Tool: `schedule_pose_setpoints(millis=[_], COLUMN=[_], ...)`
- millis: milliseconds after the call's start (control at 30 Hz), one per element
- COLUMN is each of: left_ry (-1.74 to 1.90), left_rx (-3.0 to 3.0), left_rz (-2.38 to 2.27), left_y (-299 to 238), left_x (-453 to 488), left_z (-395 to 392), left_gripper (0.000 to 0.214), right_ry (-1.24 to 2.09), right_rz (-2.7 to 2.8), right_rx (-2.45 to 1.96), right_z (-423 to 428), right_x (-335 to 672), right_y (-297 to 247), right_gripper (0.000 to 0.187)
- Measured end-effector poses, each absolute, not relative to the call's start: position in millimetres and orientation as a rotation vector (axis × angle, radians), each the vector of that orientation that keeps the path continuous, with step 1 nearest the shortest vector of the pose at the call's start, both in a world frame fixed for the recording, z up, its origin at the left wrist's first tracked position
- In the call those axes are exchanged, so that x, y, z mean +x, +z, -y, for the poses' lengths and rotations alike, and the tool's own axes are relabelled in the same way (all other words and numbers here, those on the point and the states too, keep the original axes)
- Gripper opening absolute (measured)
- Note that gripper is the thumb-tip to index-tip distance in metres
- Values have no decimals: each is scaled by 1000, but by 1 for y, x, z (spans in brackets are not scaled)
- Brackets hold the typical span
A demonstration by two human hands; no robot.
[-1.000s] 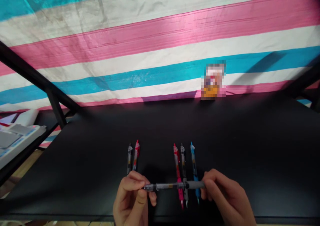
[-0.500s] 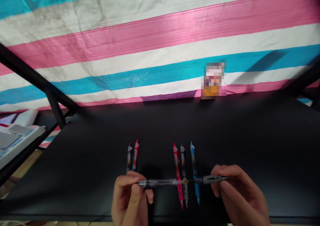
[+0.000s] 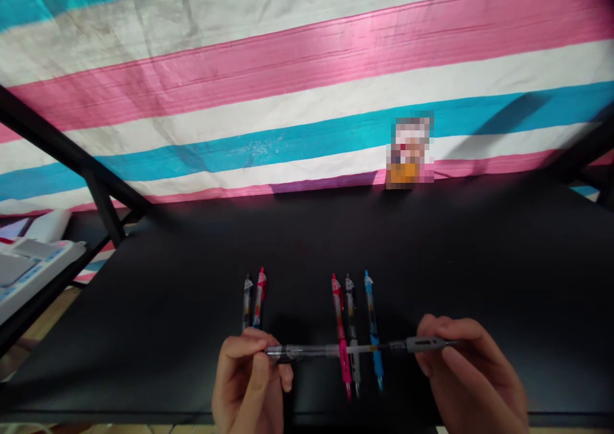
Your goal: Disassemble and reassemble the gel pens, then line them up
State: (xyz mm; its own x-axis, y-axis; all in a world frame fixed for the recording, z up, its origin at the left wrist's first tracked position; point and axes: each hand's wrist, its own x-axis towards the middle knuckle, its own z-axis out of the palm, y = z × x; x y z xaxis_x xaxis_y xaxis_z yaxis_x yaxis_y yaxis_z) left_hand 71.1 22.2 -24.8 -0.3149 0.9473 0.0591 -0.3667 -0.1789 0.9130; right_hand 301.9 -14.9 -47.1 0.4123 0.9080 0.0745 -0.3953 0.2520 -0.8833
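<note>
Level above the table is a pen taken apart along its length. My left hand (image 3: 249,383) is closed in a pinch on the dark end of its clear barrel (image 3: 311,351). Between thumb and fingers, my right hand (image 3: 474,373) grips the grey front section (image 3: 426,344) near its tip. A thin refill (image 3: 367,349) spans from that section towards the barrel's open end. Beneath lie a red pen (image 3: 339,319), a black-and-grey pen (image 3: 350,306) and a blue pen (image 3: 371,312). Beyond my left hand are another black pen (image 3: 247,303) and another red pen (image 3: 260,293), their lower ends hidden.
The black table (image 3: 192,261) reaches back to a striped sheet (image 3: 288,101). A blurred-out item (image 3: 410,156) stands at its back edge. Dark metal bars (image 3: 103,197) frame the left side, with a white-and-blue object (image 3: 38,274) beyond them.
My right hand has moved a little to the right with the grey front section, drawing more of the refill out of the barrel. My left hand has hardly moved.
</note>
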Motion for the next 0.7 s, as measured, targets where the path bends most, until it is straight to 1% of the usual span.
schedule_pose_setpoints(millis=[267,533,700], left_ry=[1686,1695,1625], left_rx=[821,817,938], left_rz=[-1046,-1063,-1015], left_y=[-24,-23,-26], left_x=[72,72,71], left_z=[-21,-20,-22], left_gripper=[16,19,11], right_ry=[998,981,985], right_rz=[686,703,803], right_rx=[-896,-919,-945], right_z=[16,15,14], right_x=[303,303,298], right_y=[-47,-48,-46], right_gripper=[6,3,3])
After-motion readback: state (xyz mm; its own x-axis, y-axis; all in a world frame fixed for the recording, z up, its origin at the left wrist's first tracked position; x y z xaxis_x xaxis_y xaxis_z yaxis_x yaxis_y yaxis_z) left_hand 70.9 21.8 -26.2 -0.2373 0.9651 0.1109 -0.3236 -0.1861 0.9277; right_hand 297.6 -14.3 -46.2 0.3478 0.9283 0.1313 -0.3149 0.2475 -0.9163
